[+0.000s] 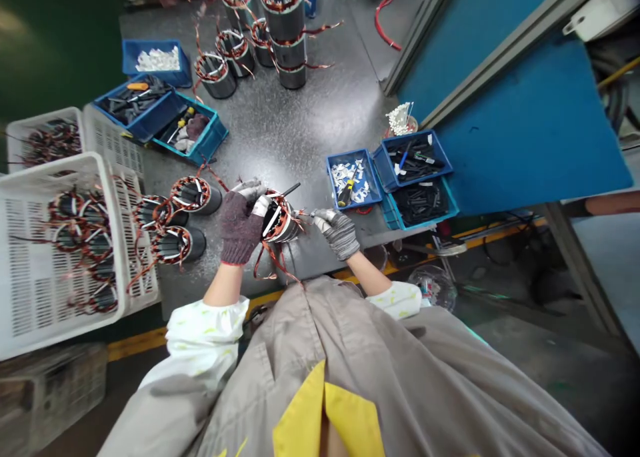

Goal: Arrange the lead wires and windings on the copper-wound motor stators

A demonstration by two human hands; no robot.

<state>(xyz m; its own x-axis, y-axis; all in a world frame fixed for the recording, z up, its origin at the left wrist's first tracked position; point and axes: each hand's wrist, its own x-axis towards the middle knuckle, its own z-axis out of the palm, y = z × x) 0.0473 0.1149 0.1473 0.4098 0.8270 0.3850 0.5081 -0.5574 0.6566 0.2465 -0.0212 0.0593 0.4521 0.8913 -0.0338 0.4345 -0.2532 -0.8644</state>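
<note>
A motor stator (281, 220) wound with copper wire rests near the table's front edge, with dark strips in its slots and loose leads hanging toward me. My left hand (242, 218), in a dark purple glove with pale fingertips, is closed around its left side. On the stator's right, my right hand (338, 232), in a grey striped glove, pinches the end of a copper lead (303, 213) that comes off the rim. A dark thin strip (291, 189) sticks out of the stator's top.
Several stators (193, 194) stand left, beside a white crate (55, 257) of more. Stacked stators (285, 24) stand at the back. Blue bins (330, 182) with white pieces, a screwdriver and black sleeves sit right; more bins (207, 144) sit back left. A blue panel (540, 124) borders the right.
</note>
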